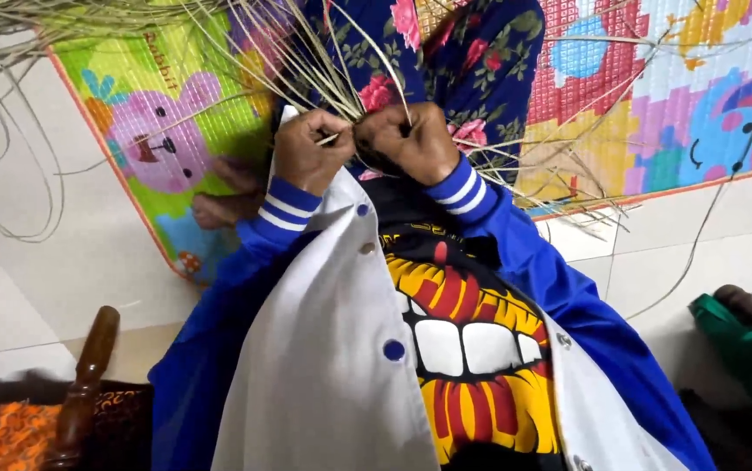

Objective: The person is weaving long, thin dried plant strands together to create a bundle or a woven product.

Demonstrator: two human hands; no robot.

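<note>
A pale tiled floor [62, 288] carries a bright children's play mat [646, 96] printed with cartoon animals, and the person sits at the mat's near edge, legs in dark floral cloth [480, 61] stretched over it. Just above the floral lap, the left hand [309, 150] and right hand [411, 139] meet, knuckles almost touching. Both are curled tight around a bundle of thin dry straw strands [341, 83], which fans upward and outward from the fists across the mat; one strand end pokes out between the two hands. Blue jacket sleeves [524, 253] with white-striped cuffs run back from the mat toward the camera. Nearer than the mat, a dark wooden chair post [86, 375] stands at the lower left.
</note>
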